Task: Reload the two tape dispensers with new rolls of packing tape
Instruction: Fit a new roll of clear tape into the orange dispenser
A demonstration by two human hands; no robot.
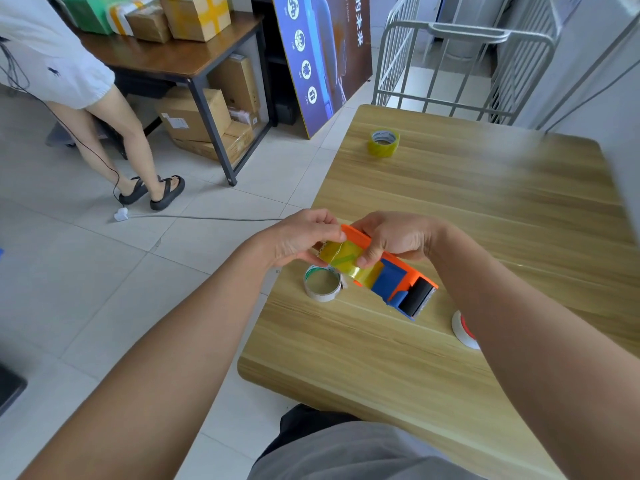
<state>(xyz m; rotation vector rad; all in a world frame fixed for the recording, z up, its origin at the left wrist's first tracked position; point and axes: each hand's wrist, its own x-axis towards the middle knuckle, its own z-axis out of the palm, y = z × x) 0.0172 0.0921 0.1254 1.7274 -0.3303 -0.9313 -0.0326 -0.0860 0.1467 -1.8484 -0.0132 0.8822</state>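
Note:
An orange and blue tape dispenser [398, 282] with a yellowish tape roll [360, 268] in it is held just above the wooden table [485, 209]. My right hand [394, 240] grips the dispenser over the roll, thumb on the tape. My left hand [301, 237] pinches the loose end of the tape [327, 252] at the dispenser's left. Under them lies an empty cardboard core [322, 283]. A fresh yellowish tape roll [383, 143] stands at the table's far side. A white and red object [464, 329] peeks out beside my right forearm.
A person in black sandals [152, 194] stands on the tiled floor at left, near a cable and plug [121, 214]. A dark table [166, 57] with cardboard boxes is behind. A metal cart [460, 64] stands beyond the wooden table.

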